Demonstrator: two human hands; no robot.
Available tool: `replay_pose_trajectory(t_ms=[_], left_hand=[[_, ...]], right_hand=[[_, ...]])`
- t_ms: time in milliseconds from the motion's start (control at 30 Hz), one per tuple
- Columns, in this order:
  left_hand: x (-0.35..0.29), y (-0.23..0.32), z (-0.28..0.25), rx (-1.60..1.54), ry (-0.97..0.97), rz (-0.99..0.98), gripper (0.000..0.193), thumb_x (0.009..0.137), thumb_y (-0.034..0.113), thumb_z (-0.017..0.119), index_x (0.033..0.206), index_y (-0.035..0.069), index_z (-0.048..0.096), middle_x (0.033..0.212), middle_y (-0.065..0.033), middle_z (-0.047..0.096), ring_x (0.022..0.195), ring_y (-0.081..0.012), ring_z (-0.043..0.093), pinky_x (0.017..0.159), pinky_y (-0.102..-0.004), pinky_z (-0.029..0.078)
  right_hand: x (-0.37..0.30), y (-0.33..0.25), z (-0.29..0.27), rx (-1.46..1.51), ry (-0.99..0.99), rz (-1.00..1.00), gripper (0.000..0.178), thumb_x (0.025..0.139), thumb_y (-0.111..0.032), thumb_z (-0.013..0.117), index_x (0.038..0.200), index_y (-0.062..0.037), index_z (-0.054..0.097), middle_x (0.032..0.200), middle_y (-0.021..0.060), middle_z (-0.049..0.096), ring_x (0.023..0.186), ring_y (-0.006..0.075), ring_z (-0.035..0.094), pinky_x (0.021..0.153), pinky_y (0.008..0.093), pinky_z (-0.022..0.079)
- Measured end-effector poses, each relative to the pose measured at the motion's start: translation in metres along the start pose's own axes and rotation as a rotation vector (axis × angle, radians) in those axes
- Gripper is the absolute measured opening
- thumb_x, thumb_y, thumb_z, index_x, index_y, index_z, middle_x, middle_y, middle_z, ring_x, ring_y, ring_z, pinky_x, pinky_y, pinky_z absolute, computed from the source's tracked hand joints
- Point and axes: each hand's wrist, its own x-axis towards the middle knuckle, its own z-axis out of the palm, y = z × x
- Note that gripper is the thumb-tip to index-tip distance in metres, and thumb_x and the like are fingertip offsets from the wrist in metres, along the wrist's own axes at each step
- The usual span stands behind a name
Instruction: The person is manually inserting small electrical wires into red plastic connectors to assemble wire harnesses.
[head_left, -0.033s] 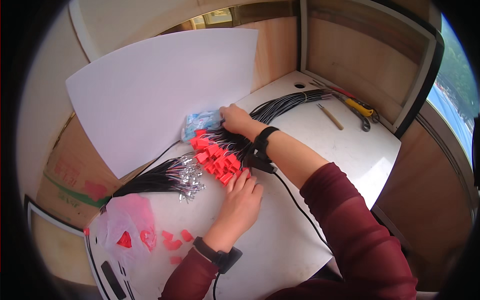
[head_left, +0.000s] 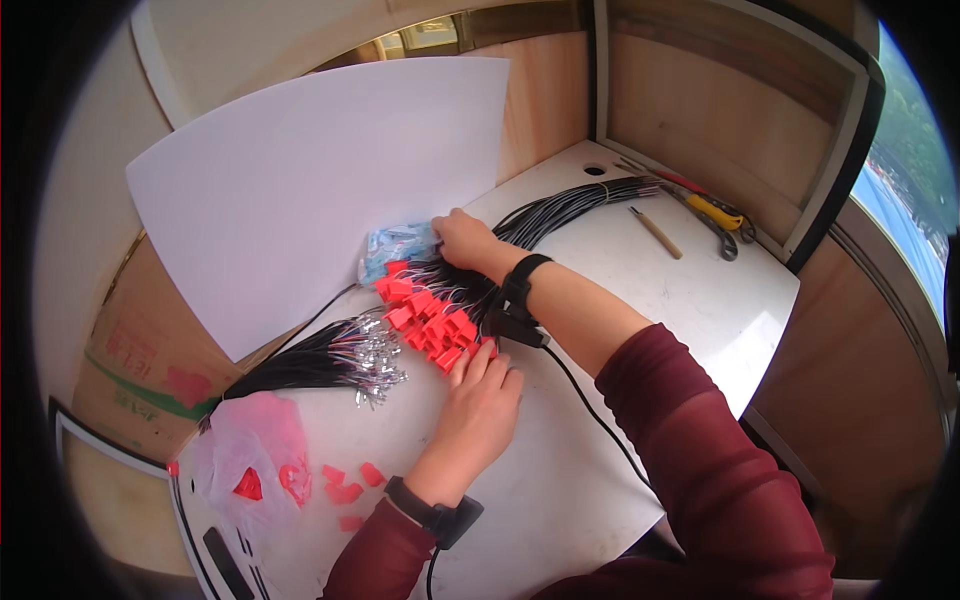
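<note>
Two hands at a spread of red-capped black wires on a white table.

At far left a clear plastic bag (head_left: 250, 455) holding red connectors lies on the white table (head_left: 690, 300), with a few loose red caps (head_left: 345, 490) just beside it. Next comes a bundle of black wires with bare metal ends (head_left: 340, 360). The left hand (head_left: 480, 405) lies flat, fingers loose and gripping nothing, fingertips touching the cluster of red connectors (head_left: 430, 320) fitted on wires. The right hand (head_left: 462, 238) rests knuckles-up on the wires beside a small bluish bag (head_left: 395, 245); I cannot tell whether it pinches anything. Further right the long black wire bundle (head_left: 580, 205) runs toward a wooden stick (head_left: 655, 232) and yellow-handled pliers (head_left: 715, 215).
</note>
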Motion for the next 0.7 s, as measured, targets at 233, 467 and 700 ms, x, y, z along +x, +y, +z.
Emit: replay_pose_trajectory(t_ms=[233, 467, 700], left_hand=[[0.002, -0.003, 0.004, 0.081, 0.000, -0.032, 0.021, 0.086, 0.009, 0.059, 0.103, -0.001, 0.063, 0.117, -0.0175, 0.062, 0.127, -0.0380, 0.050, 0.108, -0.0535, 0.034], [0.007, -0.001, 0.003, 0.119, -0.020, -0.018, 0.020, 0.087, 0.010, 0.058, 0.104, -0.001, 0.062, 0.115, -0.0165, 0.062, 0.125, -0.0375, 0.052, 0.106, -0.0530, 0.035], [-0.001, -0.006, -0.001, 0.128, -0.041, -0.069, 0.021, 0.087, 0.010, 0.061, 0.105, 0.000, 0.061, 0.115, -0.0147, 0.062, 0.125, -0.0358, 0.050, 0.104, -0.0515, 0.035]], right_hand=[[0.015, 0.021, -0.069, 0.130, 0.451, -0.027, 0.011, 0.082, -0.004, 0.060, 0.092, -0.0042, 0.061, 0.094, 0.0237, 0.061, 0.092, 0.0445, 0.062, 0.081, 0.0486, 0.051], [-0.035, 0.064, -0.129, -0.139, 0.316, 0.376, 0.024, 0.081, -0.007, 0.063, 0.103, -0.0007, 0.056, 0.101, 0.0220, 0.062, 0.101, 0.0430, 0.061, 0.085, 0.0481, 0.051], [-0.155, 0.090, -0.171, -0.396, -0.364, 0.246, 0.038, 0.081, -0.006, 0.060, 0.118, -0.0003, 0.056, 0.114, 0.0234, 0.060, 0.106, 0.0400, 0.062, 0.087, 0.0484, 0.053]])
